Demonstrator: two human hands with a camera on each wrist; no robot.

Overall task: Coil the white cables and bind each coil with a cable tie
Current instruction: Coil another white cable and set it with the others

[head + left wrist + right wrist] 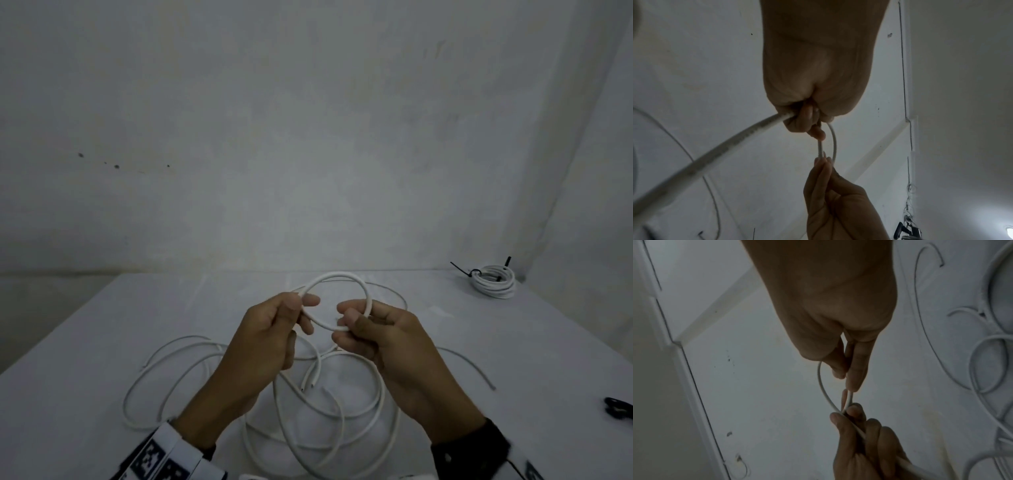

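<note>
A white cable (337, 274) forms one small loop held up over the white table (513, 342). My left hand (294, 311) pinches the loop's left side near the cable's end, seen close in the left wrist view as the left hand (809, 120) gripping the cable (731, 142). My right hand (356, 320) pinches the loop's right side, its fingers (857, 369) curled on the cable (823, 386). The rest of the loose cable (308, 394) sprawls in wide curves on the table below my hands.
A finished white coil (494, 281) bound with a black cable tie (466, 272) lies at the table's back right corner. A black object (618, 407) lies at the right edge. A pale wall stands behind the table.
</note>
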